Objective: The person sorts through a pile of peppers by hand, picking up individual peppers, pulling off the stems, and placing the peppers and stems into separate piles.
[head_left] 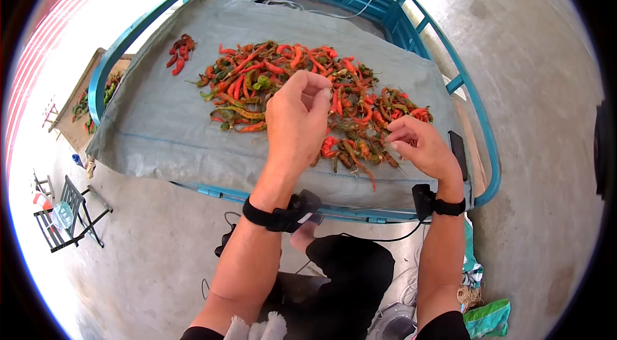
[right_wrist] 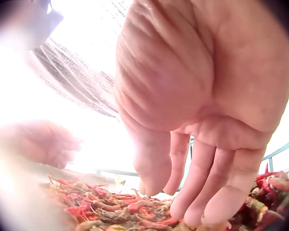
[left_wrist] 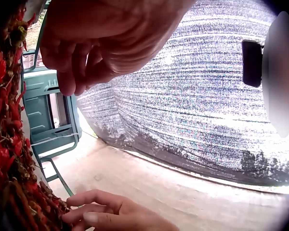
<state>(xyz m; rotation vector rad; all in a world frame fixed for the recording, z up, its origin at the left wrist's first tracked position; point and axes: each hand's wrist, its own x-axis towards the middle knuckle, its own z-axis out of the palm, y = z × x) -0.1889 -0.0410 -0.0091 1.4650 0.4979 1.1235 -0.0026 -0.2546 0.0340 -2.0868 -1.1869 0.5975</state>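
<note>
Red, orange, green and brown chili peppers (head_left: 244,73), many of them wrinkled, lie heaped on a grey woven sheet (head_left: 167,121). Over the heap's middle, my left hand (head_left: 299,115) has its fingers curled in and its thumb close to the index finger; no pepper shows in it. In the left wrist view the curled left fingers (left_wrist: 67,72) hang beside the peppers. My right hand (head_left: 421,147) hovers at the heap's right front edge, fingers loosely bent and apart. From the right wrist, its fingertips (right_wrist: 221,207) point down close over the peppers, with nothing visible between them.
A small separate group of red peppers (head_left: 181,54) lies at the sheet's far left. Blue cart rails (head_left: 479,108) surround the bed, and a dark phone (head_left: 457,153) lies near the right rail. Left of the cart are a folding stool (head_left: 74,211) and a board (head_left: 71,125) with more peppers.
</note>
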